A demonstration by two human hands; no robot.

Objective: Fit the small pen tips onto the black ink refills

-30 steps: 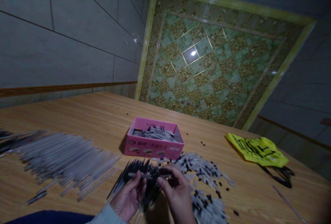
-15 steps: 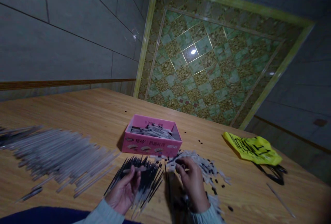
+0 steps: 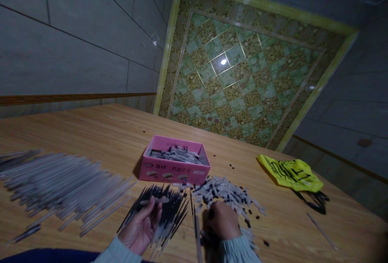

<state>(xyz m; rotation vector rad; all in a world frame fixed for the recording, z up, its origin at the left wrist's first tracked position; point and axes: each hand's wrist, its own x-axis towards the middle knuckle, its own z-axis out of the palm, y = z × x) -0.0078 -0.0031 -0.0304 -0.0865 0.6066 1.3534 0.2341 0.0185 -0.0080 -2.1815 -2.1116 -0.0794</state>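
Observation:
My left hand (image 3: 141,226) pinches a short, pale, translucent piece (image 3: 163,200), perhaps a pen cap, between thumb and fingers. It is above a fanned bundle of thin black pen refills (image 3: 168,214). My right hand (image 3: 223,219) is curled, knuckles up, at the near side of a heap of small whitish caps (image 3: 226,188) mixed with black plugs. Its fingertips are hidden, and I cannot see what they hold. Between my hands, a long slim rod (image 3: 197,230) lies on the table.
A pink box (image 3: 172,172) of pens (image 3: 178,154) stands behind the refills. Many clear pen barrels (image 3: 60,184) lie spread at left. At right are a yellow bag (image 3: 289,173) with a black strap (image 3: 315,202) and a single thin stick (image 3: 321,230). Tiled walls border the wooden table (image 3: 115,121).
My right hand has gone down and nearer to me, and its fingers have curled out of sight. The left keeps its pale piece. The whole view has shifted slightly.

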